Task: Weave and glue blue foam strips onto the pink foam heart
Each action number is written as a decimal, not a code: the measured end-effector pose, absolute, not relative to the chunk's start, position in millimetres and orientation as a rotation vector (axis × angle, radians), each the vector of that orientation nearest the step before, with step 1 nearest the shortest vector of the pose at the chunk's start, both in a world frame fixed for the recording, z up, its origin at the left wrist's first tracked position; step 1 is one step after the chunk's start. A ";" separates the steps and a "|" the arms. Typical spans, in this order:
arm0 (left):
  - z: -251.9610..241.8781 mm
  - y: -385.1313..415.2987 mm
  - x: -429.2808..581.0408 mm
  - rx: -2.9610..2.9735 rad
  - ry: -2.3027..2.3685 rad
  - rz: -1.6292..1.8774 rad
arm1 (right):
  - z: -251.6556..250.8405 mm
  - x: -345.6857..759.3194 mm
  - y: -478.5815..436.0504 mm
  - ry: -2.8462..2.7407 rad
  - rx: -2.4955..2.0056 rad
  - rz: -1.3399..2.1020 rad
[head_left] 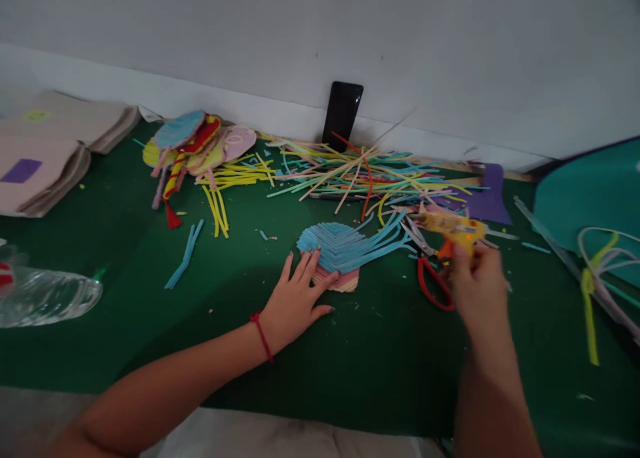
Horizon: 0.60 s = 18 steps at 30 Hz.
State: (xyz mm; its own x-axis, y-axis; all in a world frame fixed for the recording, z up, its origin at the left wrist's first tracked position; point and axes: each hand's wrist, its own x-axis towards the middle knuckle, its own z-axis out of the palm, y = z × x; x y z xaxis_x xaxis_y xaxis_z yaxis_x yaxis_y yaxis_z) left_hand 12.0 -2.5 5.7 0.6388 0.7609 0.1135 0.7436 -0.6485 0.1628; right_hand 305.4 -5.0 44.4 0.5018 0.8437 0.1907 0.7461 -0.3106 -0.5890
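On the table [380,365], blue strips [333,243] cover the base [347,282] except its lower edge, right ends loose; the left hand [294,301] rests spread on them, the right hand [479,281] grips the glue gun [447,223].

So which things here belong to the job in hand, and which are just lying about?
Job:
- blue strip piece, under left hand
- yellow glue gun, in right hand
- probably scissors, coloured strips

Apparently lying about:
- black phone
- plastic bottle
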 end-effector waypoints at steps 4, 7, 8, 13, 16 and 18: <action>9.8 7.8 12.2 2.777 1.158 0.414 | 38.4 267.3 -8.5 -1.465 -2.092 0.475; 8.7 20.5 10.0 2.721 1.093 0.573 | 32.0 266.7 -8.5 -1.593 -2.150 0.544; 7.3 24.7 9.7 2.684 1.082 0.606 | 30.9 270.2 -8.7 -1.619 -2.164 0.551; -2.7 39.3 15.2 2.561 1.017 0.660 | 35.3 282.9 -13.5 -1.674 -2.172 0.512; -6.6 42.7 19.4 2.548 0.991 0.687 | 39.4 277.9 -18.1 -1.679 -2.223 0.466; -6.7 43.3 20.3 2.537 0.978 0.712 | 39.9 273.3 -20.5 -1.688 -2.285 0.436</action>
